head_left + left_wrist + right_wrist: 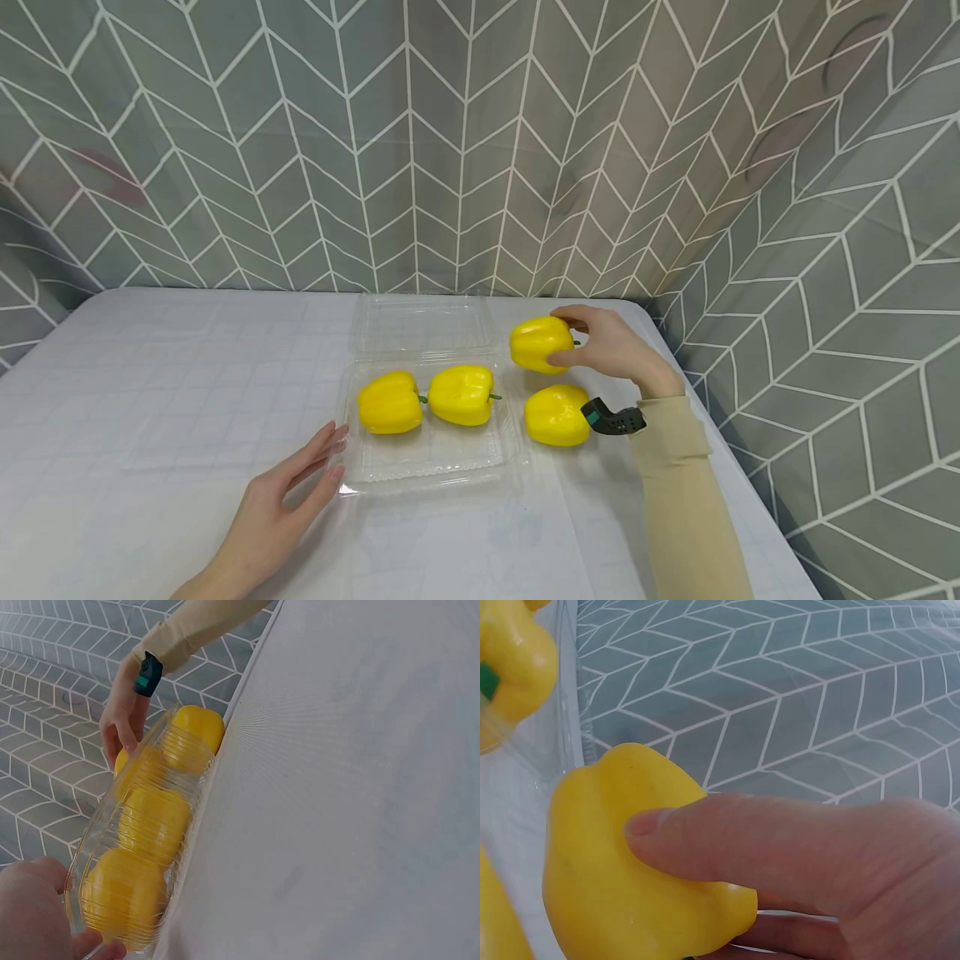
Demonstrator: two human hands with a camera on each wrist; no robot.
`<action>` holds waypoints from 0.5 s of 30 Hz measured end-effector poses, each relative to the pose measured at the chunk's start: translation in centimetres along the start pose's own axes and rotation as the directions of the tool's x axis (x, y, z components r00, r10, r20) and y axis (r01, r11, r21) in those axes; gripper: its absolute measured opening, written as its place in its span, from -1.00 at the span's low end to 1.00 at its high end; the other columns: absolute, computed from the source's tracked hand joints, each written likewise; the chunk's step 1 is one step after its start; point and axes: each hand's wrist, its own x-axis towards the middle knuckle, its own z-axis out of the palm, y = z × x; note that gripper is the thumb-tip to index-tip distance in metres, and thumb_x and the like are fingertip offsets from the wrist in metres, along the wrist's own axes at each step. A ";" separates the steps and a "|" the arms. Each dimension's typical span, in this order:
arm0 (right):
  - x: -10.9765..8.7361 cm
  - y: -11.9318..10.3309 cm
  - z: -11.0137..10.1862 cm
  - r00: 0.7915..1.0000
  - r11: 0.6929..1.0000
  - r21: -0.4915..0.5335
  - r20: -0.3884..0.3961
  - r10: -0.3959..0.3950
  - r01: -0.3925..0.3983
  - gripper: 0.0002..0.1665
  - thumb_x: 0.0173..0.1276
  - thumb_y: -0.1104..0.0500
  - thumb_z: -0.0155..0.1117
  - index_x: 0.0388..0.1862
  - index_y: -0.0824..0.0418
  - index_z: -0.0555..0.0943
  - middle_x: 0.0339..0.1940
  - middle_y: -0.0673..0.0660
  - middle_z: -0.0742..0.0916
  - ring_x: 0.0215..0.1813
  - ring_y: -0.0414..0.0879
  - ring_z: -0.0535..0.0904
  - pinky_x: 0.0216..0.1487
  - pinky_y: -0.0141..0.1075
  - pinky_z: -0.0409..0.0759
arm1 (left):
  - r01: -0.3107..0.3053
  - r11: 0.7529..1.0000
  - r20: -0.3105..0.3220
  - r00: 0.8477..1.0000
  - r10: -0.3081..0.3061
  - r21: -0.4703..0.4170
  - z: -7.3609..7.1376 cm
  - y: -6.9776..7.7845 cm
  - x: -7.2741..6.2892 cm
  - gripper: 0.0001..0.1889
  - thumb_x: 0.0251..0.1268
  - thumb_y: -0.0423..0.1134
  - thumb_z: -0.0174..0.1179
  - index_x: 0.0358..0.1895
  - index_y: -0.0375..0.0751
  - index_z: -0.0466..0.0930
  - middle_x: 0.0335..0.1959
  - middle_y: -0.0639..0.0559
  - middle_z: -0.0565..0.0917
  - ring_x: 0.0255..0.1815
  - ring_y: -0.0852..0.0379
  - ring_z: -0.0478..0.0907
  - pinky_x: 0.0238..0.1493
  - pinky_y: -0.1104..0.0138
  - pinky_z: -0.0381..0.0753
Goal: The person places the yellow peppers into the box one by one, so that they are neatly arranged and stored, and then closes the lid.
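My right hand [611, 346] grips a yellow bell pepper [538, 343] between thumb and fingers, just right of a clear plastic clamshell box [427, 467]. In the right wrist view the thumb presses on the side of this pepper [600, 847]. Two more yellow peppers lie in the box in a row, the left one [390, 403] and the right one [460, 394], stems pointing right. Another pepper [557, 415] lies on the table outside the box, below the gripped one. My left hand [281, 500] has its fingertips right at the box's left edge, fingers extended.
The box's clear lid [422, 325] lies folded back toward the far edge of the table. A white cloth [187, 400] covers the table. Patterned grey curtains [435, 150] hang behind and along the right side. A black band [615, 419] sits on the right wrist.
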 end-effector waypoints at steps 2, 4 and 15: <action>-0.1 -0.2 -0.1 1.000 1.000 -0.005 -0.006 -0.012 0.012 -0.12 0.13 0.03 0.57 0.40 0.22 0.43 0.36 0.18 0.56 0.40 0.19 0.42 0.46 0.11 0.40 | 0.002 1.000 0.001 1.000 -0.002 -0.002 0.0 0.0 0.0 -0.41 0.40 -0.29 0.27 0.46 -0.19 0.36 0.21 0.05 0.67 0.12 0.43 0.58 0.18 0.75 0.41; -0.2 -0.4 -0.1 1.000 1.000 -0.009 -0.008 -0.018 0.018 -0.11 0.13 0.03 0.57 0.41 0.22 0.43 0.36 0.17 0.56 0.40 0.18 0.42 0.45 0.11 0.41 | 0.004 1.000 0.002 1.000 -0.004 -0.004 0.0 0.0 0.0 -0.41 0.40 -0.29 0.27 0.46 -0.19 0.36 0.21 0.03 0.67 0.12 0.43 0.58 0.18 0.75 0.41; -0.9 -1.8 -0.4 0.998 0.998 -0.029 -0.026 -0.065 0.065 -0.13 0.13 0.03 0.58 0.40 0.21 0.44 0.34 0.15 0.58 0.38 0.16 0.45 0.43 0.10 0.44 | 0.004 1.000 0.005 1.000 -0.004 -0.011 0.0 -0.1 0.0 -0.41 0.40 -0.28 0.26 0.46 -0.17 0.36 0.22 0.05 0.66 0.13 0.44 0.57 0.19 0.75 0.41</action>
